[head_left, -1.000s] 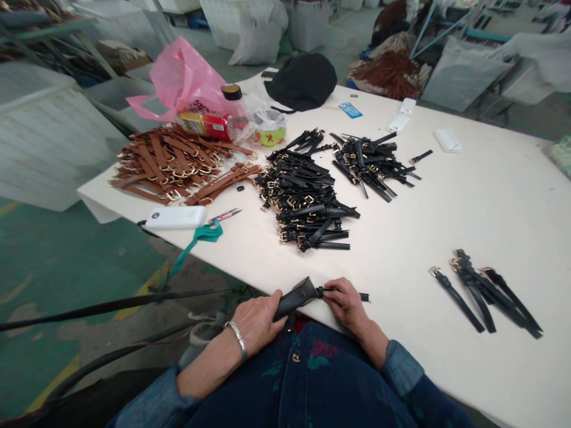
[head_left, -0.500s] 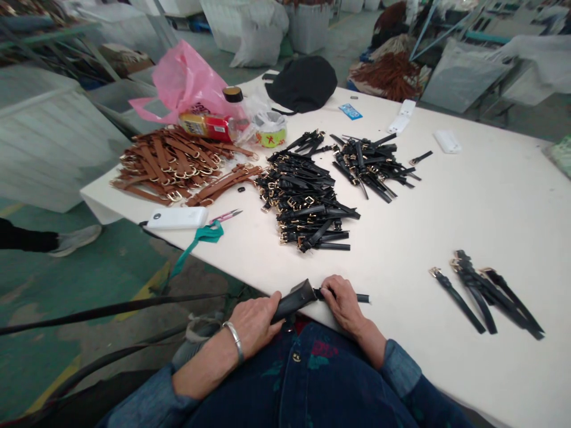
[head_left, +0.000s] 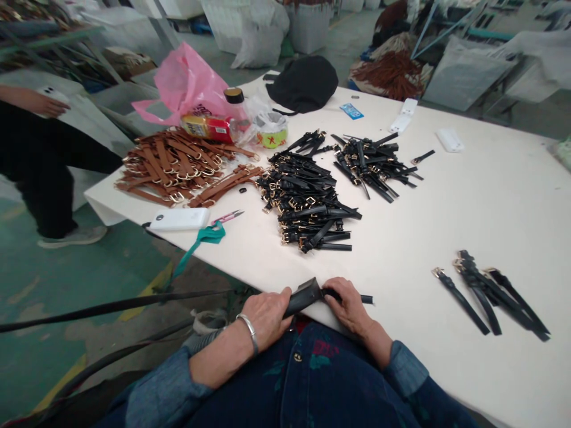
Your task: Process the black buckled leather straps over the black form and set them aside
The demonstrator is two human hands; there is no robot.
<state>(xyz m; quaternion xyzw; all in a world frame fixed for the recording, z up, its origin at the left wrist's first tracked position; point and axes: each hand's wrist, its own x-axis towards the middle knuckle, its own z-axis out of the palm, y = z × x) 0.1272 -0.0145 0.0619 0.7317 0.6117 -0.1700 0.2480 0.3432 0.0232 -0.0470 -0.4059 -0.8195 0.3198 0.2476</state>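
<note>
My left hand is wrapped round a dark handheld tool at the table's front edge, a bracelet on its wrist. Its wide dark end points right, close to the fingers of my right hand. Those fingers are closed on a black strap, whose end sticks out to the right; the rest lies under the hand. Beyond the hands is a large pile of black buckled straps, with a smaller black pile behind it. Several black straps lie at the right.
Brown straps are heaped on the left of the white table. Near them are a pink bag, a white power bank, snips and a teal ribbon. A person stands at the left.
My left hand and the tool have shifted slightly right, closer to my right hand. The person at the left has come further into view, with legs and one hand now showing.
</note>
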